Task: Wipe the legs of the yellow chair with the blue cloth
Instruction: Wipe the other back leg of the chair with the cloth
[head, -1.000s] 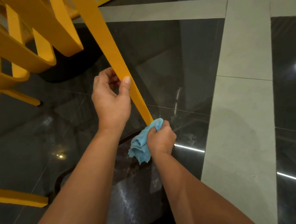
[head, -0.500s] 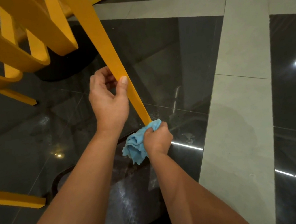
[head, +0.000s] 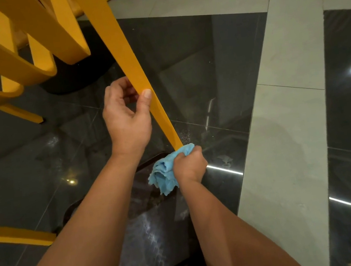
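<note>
The yellow chair [head: 20,49] is tipped over, its slatted back at the upper left. One long yellow leg [head: 126,55] slants down to the middle of the view. My left hand [head: 126,119] grips that leg partway down, thumb on its front face. My right hand [head: 189,165] is closed on the crumpled blue cloth [head: 163,173], which is wrapped around the leg's lower tip just above the floor. The tip itself is hidden by the cloth.
Two more yellow legs show, one at left [head: 22,113] and one at lower left [head: 14,235]. The floor is glossy dark tile [head: 195,73] crossed by light grey bands [head: 284,139]. A dark round base [head: 75,79] sits behind the chair.
Both hands and the leg hold nearly the same pose; the cloth stays at the leg's tip. The view has shifted slightly.
</note>
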